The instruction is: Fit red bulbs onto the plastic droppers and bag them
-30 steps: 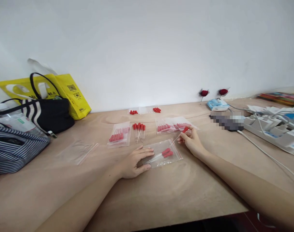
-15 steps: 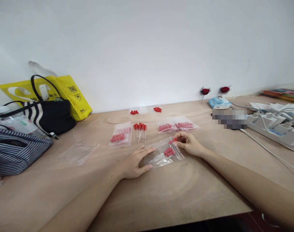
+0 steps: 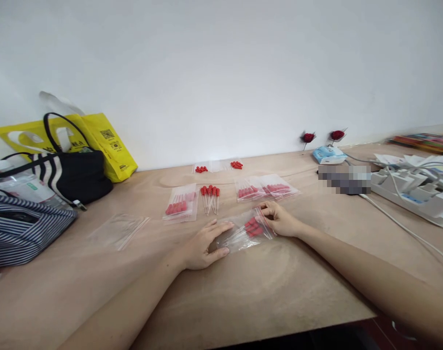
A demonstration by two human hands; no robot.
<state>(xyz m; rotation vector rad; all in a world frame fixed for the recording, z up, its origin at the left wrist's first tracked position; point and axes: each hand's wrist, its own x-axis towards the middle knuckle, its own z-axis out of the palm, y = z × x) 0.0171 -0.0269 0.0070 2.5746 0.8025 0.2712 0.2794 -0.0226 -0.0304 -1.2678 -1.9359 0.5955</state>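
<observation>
A clear zip bag (image 3: 231,239) lies in front of me with several droppers inside, their red bulbs (image 3: 253,227) toward its mouth on the right. My left hand (image 3: 205,245) grips the bag's left end, thumb at the near edge and fingers at the far edge. At the mouth, my right hand (image 3: 277,218) has its fingers curled round the bag's rim, close to the bulbs; its fingertips are partly hidden. Beyond the bag, several loose droppers (image 3: 210,198) lie fanned out. Filled bags sit to their left (image 3: 180,203) and right (image 3: 265,188).
Flat clear bags (image 3: 119,230) lie at left. More red bulbs (image 3: 201,169) sit by the wall. Handbags (image 3: 75,170) and a yellow bag (image 3: 112,141) stand at far left. A tissue pack (image 3: 329,155), power strip (image 3: 403,189) and cables are at right.
The dropper held by my right hand at the bag's mouth has slid left into the bag, beside the others. My left hand has stayed on the bag.
</observation>
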